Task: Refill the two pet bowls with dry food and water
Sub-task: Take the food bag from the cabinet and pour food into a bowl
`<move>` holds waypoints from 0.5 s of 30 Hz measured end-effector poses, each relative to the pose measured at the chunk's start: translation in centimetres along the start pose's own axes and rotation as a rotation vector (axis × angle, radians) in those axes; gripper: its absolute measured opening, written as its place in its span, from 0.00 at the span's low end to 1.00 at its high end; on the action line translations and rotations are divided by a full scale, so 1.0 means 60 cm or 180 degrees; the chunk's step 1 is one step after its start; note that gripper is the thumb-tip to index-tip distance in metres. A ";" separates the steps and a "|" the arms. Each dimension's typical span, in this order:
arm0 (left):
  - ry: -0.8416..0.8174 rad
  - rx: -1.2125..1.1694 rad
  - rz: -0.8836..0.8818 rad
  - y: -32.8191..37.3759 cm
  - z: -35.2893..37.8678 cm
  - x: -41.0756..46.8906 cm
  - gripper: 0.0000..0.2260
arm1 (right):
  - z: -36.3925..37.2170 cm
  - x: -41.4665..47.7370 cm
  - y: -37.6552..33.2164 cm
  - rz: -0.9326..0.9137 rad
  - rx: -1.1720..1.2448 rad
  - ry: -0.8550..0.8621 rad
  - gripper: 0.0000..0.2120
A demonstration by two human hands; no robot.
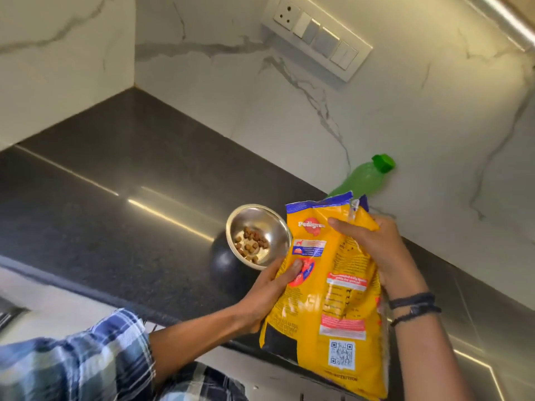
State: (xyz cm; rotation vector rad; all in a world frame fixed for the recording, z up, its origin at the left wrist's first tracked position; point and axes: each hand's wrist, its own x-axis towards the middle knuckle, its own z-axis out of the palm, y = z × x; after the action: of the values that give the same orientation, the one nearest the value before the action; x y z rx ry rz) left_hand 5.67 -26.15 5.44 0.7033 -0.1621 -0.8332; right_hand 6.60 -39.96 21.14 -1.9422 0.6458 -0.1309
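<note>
Yellow dog food bag [327,285] held up in both hands over the front edge of a dark stone counter [115,183]. Left hand [275,287] clamped on the bag's left edge about halfway down, thumb flat on the printed front, fingers wrapped behind. Right hand [373,247] curled round the upper part near the torn top, fingers folded over the front face. So both hands closed tight on the same bag, top end toward the wall, bottom end toward the person.

Steel bowl [258,236] sitting on the counter just left of the bag's top. Looks like touching the bag edge, but honestly can't tell for sure. Small heap of brown kibble [251,244] in the bottom, nowhere near full. Dark round shape [224,263] right under and beside the bowl, hard to say whether outer shell or a second bowl.

Green bottle [362,180] with a green cap [383,162] on, behind the bag, right up against the white marble wall [289,111]. Lower half hidden by the bag. Switch panel [317,36] higher up on that wall. Also a blue plaid sleeve [72,357] on the left arm and dark bands [411,305] round the right wrist.
</note>
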 end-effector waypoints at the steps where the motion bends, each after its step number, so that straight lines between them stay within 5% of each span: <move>1: 0.0062 -0.0052 -0.0004 -0.010 0.002 0.000 0.19 | 0.003 0.006 0.005 0.0058 -0.0089 -0.0122 0.15; 7: 0.0312 -0.0638 -0.0265 -0.046 0.002 0.007 0.31 | 0.018 0.051 0.016 -0.0152 -0.0781 -0.0429 0.12; 10: 0.0412 -0.0407 -0.0187 -0.041 -0.003 0.010 0.22 | 0.022 0.073 0.017 -0.0170 -0.0892 -0.0383 0.10; 15: 0.0542 -0.0724 -0.0336 -0.048 -0.023 0.018 0.23 | 0.036 0.098 0.019 -0.0067 -0.0728 -0.0343 0.09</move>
State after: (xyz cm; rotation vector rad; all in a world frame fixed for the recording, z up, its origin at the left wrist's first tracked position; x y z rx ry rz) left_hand 5.15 -27.55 2.43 0.5684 0.1228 -0.8722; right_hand 11.98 -41.47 18.06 -2.1598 0.5894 0.0365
